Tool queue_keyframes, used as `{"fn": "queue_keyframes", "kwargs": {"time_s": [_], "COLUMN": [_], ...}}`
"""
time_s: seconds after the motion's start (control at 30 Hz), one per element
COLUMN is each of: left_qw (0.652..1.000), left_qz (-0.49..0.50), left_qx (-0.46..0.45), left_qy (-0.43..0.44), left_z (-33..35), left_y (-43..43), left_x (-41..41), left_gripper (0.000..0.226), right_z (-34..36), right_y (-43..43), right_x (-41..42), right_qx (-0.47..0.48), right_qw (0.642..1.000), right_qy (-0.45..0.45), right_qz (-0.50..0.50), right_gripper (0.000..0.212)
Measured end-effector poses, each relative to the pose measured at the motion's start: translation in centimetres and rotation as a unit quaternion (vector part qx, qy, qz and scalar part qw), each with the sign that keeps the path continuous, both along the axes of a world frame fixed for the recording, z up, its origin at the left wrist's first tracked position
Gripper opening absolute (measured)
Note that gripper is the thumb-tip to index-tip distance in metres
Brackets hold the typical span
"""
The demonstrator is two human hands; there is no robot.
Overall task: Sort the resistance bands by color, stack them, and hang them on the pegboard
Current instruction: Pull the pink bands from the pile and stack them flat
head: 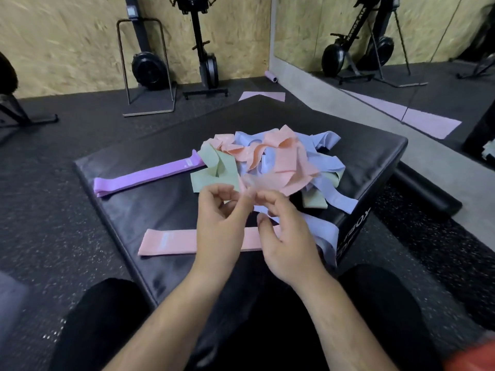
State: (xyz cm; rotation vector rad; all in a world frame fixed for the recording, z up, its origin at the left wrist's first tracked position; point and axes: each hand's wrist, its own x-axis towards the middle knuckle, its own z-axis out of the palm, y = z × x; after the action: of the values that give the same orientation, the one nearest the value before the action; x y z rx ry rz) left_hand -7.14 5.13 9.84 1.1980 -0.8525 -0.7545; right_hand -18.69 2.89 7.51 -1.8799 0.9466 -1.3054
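Note:
A tangled heap of resistance bands point(278, 156) in peach, pale blue and pale green lies on a black padded box point(150, 207). One purple band point(144, 176) is laid out flat at the left of the heap. A pink band point(168, 242) lies flat near the box's front edge, partly under my hands. My left hand point(219, 226) and my right hand point(286, 236) meet at the near side of the heap, and both pinch the blurred edge of a peach band point(270, 183). A pale blue band point(321, 228) trails under my right hand.
Black rubber gym floor surrounds the box. Rowing machines point(148, 65) stand upright against the wooden wall at the back. A mirror point(388, 36) lines the right wall. A lilac mat point(262, 95) lies on the floor behind the box. My knees in black flank the near edge.

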Motion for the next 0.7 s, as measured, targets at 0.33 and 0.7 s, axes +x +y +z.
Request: {"fn": "queue_keyframes", "kwargs": {"time_s": [0.33, 0.7], "left_qw": [0.995, 0.994], "left_qz": [0.045, 0.004], "left_qx": [0.068, 0.04], "left_qy": [-0.065, -0.101], "left_z": [-4.7, -5.4], "left_y": [3.5, 4.0], "left_x": [6.5, 9.8], "left_gripper": [0.011, 0.018], "right_z": [-1.9, -0.2], "right_y": [2.3, -2.1], "right_x": [3.6, 8.2], "right_qx": [-0.029, -0.067], "right_qw": [0.993, 0.936], "right_qy": [0.112, 0.331], "right_qz": [0.027, 0.104], "right_gripper": [0.035, 0.014]}}
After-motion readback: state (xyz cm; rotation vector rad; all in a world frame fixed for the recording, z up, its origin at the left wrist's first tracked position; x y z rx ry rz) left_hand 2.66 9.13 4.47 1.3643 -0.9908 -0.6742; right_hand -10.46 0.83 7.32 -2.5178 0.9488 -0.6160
